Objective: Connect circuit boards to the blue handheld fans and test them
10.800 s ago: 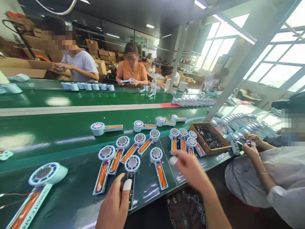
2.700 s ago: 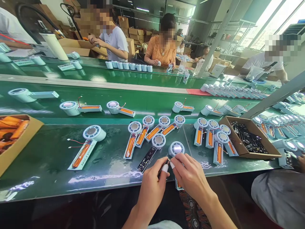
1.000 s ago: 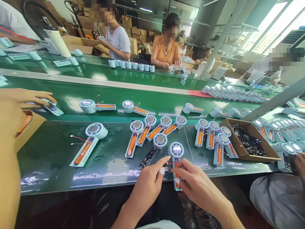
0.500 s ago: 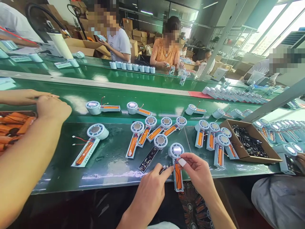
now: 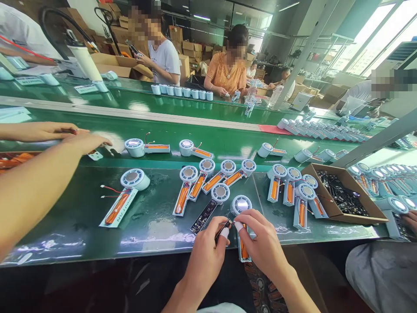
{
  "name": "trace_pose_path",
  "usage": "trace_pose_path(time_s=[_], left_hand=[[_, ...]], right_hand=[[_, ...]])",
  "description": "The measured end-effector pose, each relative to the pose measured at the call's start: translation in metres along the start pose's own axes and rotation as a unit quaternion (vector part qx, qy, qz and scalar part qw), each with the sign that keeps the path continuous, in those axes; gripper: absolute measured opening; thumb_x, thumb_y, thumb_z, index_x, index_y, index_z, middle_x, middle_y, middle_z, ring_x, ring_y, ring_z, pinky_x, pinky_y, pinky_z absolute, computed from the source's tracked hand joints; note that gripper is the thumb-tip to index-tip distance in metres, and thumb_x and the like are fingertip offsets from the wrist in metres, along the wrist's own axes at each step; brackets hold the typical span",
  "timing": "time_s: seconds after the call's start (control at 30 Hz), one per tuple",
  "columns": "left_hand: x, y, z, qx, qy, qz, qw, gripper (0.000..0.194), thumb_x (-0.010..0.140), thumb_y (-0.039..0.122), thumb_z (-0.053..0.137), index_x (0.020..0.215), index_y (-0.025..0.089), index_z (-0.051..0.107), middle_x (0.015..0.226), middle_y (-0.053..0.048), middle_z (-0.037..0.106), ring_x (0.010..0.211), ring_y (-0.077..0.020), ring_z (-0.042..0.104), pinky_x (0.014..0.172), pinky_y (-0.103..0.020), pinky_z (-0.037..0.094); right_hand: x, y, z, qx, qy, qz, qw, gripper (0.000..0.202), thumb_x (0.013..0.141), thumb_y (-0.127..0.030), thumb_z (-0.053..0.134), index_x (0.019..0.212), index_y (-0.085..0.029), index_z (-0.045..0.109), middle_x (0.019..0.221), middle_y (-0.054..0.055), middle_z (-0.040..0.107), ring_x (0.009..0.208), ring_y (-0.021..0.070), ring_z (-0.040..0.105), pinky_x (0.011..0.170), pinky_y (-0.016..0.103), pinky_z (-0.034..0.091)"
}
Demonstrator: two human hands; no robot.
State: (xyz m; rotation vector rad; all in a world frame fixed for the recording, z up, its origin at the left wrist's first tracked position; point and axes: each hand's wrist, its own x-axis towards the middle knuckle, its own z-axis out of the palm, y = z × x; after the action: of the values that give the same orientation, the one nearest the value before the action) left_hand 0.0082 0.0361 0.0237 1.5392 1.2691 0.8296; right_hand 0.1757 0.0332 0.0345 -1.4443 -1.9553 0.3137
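My left hand (image 5: pixel 206 252) is closed round a small black circuit board (image 5: pixel 223 228), its end poking out between thumb and fingers. Against that end, my right hand (image 5: pixel 265 241) pinches what looks like a thin wire; its tip is mostly covered by the fingers. Under my right hand lies a handheld fan (image 5: pixel 241 203) with a pale blue round head and an open handle, an orange battery (image 5: pixel 243 252) inside. Just left of it rests another fan (image 5: pixel 220 192) whose handle has a black circuit board (image 5: pixel 203 216) fitted.
Several open fans with orange batteries lie behind and to both sides, including one fan (image 5: pixel 132 178) at left. A cardboard box (image 5: pixel 353 217) of black boards stands right. A co-worker's arms (image 5: pixel 55 169) reach in from the left. More fans (image 5: pixel 135 148) lie on the green belt (image 5: pixel 224 141).
My hands have come together; the right moved left from the fan's neck to the board in my left hand. The co-worker's hand at left has opened out and moved right, near a pale part.
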Motion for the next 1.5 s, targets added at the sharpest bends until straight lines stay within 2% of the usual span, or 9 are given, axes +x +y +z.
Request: trace_pose_path(time_s=[0.27,0.43,0.53,0.67,0.87,0.97,1.07,1.23,1.5], left_hand=[[-0.001,-0.003,0.004,0.067,0.048,0.06,0.995,0.032,0.091,0.015,0.043,0.112,0.02,0.066,0.109,-0.007,0.079,0.088,-0.0215,0.079,0.077,-0.033,0.063],[-0.006,-0.008,0.009,0.183,0.099,0.181,0.961,0.037,0.093,0.01,0.038,0.117,0.015,0.066,0.11,-0.012,0.079,0.099,-0.0239,0.077,0.084,-0.035,0.064],[-0.01,-0.008,0.013,0.235,0.108,0.205,0.944,0.041,0.093,0.006,0.034,0.121,0.013,0.064,0.113,-0.014,0.078,0.1,-0.0244,0.077,0.081,-0.035,0.065],[-0.011,-0.008,0.016,0.246,0.098,0.201,0.943,0.044,0.092,0.005,0.033,0.123,0.011,0.064,0.118,-0.016,0.076,0.103,-0.0254,0.076,0.083,-0.038,0.065],[-0.002,-0.005,0.001,0.123,0.05,0.128,0.983,0.039,0.092,0.008,0.043,0.116,0.017,0.071,0.112,-0.01,0.079,0.096,-0.0216,0.077,0.088,-0.033,0.062],[0.0,-0.001,-0.007,0.072,0.015,0.11,0.991,0.038,0.092,0.009,0.046,0.116,0.021,0.073,0.111,-0.007,0.079,0.091,-0.0193,0.077,0.084,-0.03,0.061],[0.002,0.001,-0.011,0.051,0.003,0.114,0.992,0.037,0.093,0.012,0.047,0.116,0.022,0.074,0.109,-0.006,0.079,0.093,-0.0191,0.076,0.084,-0.029,0.06],[0.004,0.002,-0.012,0.031,-0.028,0.117,0.992,0.037,0.093,0.014,0.047,0.116,0.023,0.075,0.103,-0.005,0.08,0.076,-0.0169,0.075,0.077,-0.027,0.06],[0.009,0.002,-0.016,0.002,-0.045,0.092,0.995,0.033,0.094,0.018,0.05,0.114,0.026,0.076,0.1,-0.003,0.08,0.074,-0.0162,0.073,0.076,-0.026,0.059]], right_hand=[[0.003,-0.006,-0.007,-0.019,-0.064,0.024,0.997,0.02,0.094,-0.011,0.05,0.096,-0.022,0.066,0.096,0.004,0.068,0.086,0.0203,0.064,0.075,0.031,0.05],[0.003,-0.011,-0.005,-0.061,-0.067,0.01,0.996,0.02,0.093,-0.009,0.049,0.096,-0.021,0.066,0.096,0.005,0.069,0.083,0.0209,0.064,0.074,0.032,0.049],[0.001,-0.013,-0.001,-0.083,-0.053,0.003,0.995,0.02,0.093,-0.01,0.049,0.094,-0.022,0.065,0.094,0.005,0.07,0.081,0.0214,0.065,0.07,0.031,0.048],[-0.002,-0.013,0.004,-0.077,-0.047,0.017,0.996,0.021,0.091,-0.01,0.049,0.094,-0.022,0.066,0.092,0.005,0.071,0.082,0.0218,0.066,0.07,0.03,0.049],[0.003,-0.007,-0.003,0.066,-0.074,0.088,0.991,0.017,0.095,-0.015,0.052,0.097,-0.021,0.068,0.088,0.003,0.07,0.076,0.0173,0.066,0.068,0.026,0.051],[0.006,-0.004,-0.01,0.113,-0.088,0.086,0.986,0.023,0.095,-0.016,0.053,0.11,-0.022,0.07,0.096,0.004,0.072,0.084,0.0175,0.068,0.073,0.025,0.053],[0.008,-0.001,-0.012,0.146,-0.103,0.066,0.982,0.025,0.096,-0.016,0.053,0.106,-0.025,0.075,0.1,0.005,0.073,0.09,0.0185,0.069,0.077,0.026,0.053],[0.008,0.003,-0.011,0.164,-0.094,0.079,0.979,0.024,0.095,-0.016,0.057,0.101,-0.025,0.078,0.097,0.005,0.073,0.088,0.0188,0.069,0.076,0.026,0.053],[0.008,0.001,-0.01,0.144,-0.08,0.096,0.982,0.023,0.094,-0.021,0.057,0.103,-0.024,0.079,0.09,0.005,0.066,0.08,0.0185,0.063,0.064,0.025,0.049]])
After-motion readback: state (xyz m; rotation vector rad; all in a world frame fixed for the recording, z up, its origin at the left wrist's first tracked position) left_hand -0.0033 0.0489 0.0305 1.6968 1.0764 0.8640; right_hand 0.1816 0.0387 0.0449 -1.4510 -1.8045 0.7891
